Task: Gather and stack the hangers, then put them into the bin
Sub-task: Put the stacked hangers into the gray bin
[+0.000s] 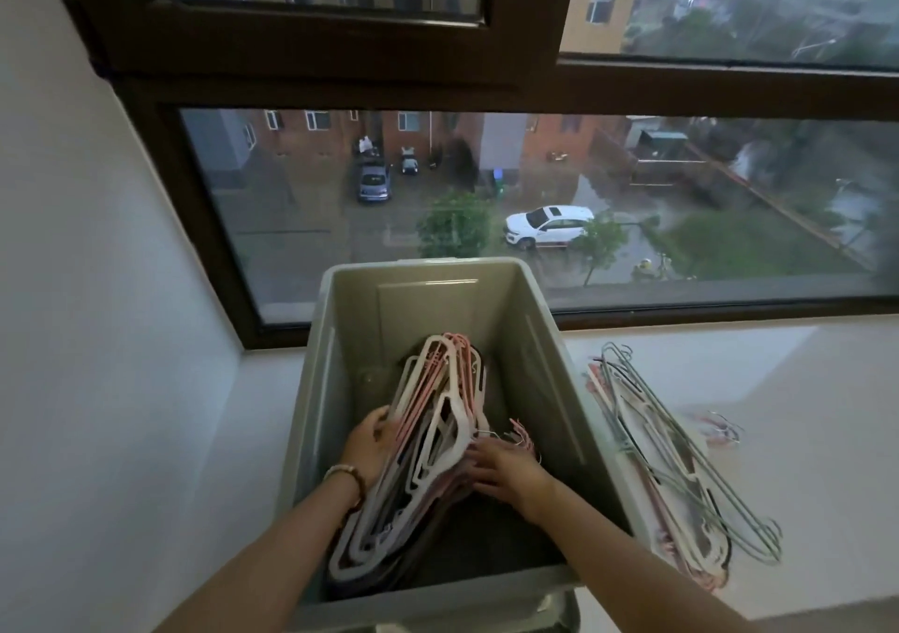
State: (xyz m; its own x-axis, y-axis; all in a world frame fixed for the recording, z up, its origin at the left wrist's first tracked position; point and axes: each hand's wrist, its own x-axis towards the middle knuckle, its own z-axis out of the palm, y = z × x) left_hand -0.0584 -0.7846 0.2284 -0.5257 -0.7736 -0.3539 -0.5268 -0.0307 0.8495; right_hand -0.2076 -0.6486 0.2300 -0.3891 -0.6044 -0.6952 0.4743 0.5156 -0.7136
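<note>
A grey plastic bin (pixel 428 287) stands in front of me below the window. Inside it a thick stack of white, pink and dark hangers (pixel 433 442) lies tilted on edge, with the hooks pointing right. My left hand (pixel 372 447) grips the stack's left side, a bracelet on its wrist. On the right side, near the hooks, my right hand (pixel 501 469) rests on the stack with its fingers spread. Another pile of hangers (pixel 681 477), green wire and white and pink ones, lies on the white sill to the right of the bin.
The white window sill (pixel 802 438) runs to the right of the bin. A few more small hangers (pixel 720 428) lie past the pile. A dark-framed window (pixel 340 92) rises just behind the bin. A white wall (pixel 97 340) closes the left side.
</note>
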